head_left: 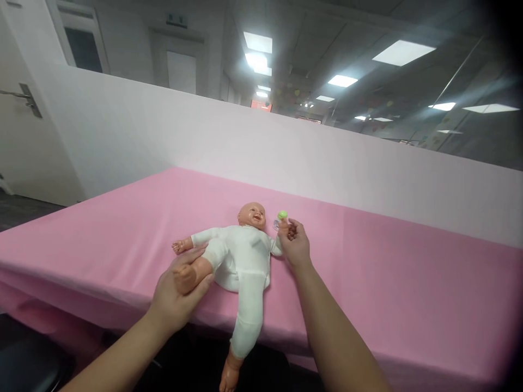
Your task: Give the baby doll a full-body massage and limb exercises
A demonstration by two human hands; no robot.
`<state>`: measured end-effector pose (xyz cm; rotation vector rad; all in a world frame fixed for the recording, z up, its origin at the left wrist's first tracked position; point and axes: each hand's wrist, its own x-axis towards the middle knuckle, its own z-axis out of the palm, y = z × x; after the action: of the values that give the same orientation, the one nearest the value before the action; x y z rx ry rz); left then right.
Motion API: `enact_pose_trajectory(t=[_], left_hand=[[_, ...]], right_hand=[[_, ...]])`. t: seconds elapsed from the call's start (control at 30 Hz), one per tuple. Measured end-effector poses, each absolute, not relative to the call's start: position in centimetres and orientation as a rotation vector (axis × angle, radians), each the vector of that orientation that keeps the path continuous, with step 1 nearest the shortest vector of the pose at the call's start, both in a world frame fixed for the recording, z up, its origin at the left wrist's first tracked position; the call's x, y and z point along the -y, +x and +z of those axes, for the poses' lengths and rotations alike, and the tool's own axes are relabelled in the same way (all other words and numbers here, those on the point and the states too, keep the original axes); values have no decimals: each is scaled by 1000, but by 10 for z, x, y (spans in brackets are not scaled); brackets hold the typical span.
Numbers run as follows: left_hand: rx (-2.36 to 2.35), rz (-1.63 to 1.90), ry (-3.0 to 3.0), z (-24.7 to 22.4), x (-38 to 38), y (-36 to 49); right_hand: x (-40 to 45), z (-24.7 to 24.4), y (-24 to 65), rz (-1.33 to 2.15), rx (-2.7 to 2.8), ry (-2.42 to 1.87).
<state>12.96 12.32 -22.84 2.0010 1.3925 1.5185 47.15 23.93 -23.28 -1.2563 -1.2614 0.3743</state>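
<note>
A baby doll [245,247] in a white cloth suit lies on its back on the pink cloth, its head away from me. My left hand [175,288] is wrapped round the doll's bent leg [203,267], near the bare foot. Its other leg [249,313] hangs over the table's front edge. My right hand [297,242] is closed at the end of the doll's arm on the right, with the fingers curled at the doll's small hand. Just beyond those fingers shows a small object with a round green top [283,214] and a clear, patterned part; its kind is unclear.
The pink cloth [379,288] covers the table and drapes over its front edge. A white partition [286,158] with glass above runs along the back. At the left is a door with a metal handle [30,100]. A dark seat [32,354] stands at lower left.
</note>
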Motion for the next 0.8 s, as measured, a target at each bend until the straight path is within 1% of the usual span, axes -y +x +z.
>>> enact_pose_trajectory(t=[0.13,0.23,0.43,0.57,0.63,0.8], left_hand=[[-1411,1444,1999,-211,-154,150],[-1444,1358,1975,-208,-172,163],[-1407,1332,1949,-214,-184,173],[-1379,1319,1923,-212,-179,169],[-1380,1343,1911,-214,-172,164],[-1374,1514,1928,-233,-139,141]], right_hand=[[-224,-224,437,220,1611,-1225],[-220,-224,426,113,1792,-1188],[-222,-224,425,117,1975,-1090],[-221,-224,428,180,1963,-1111],[-221,-225,432,248,1872,-1158],[-231,-228,463,362,1273,-1326]])
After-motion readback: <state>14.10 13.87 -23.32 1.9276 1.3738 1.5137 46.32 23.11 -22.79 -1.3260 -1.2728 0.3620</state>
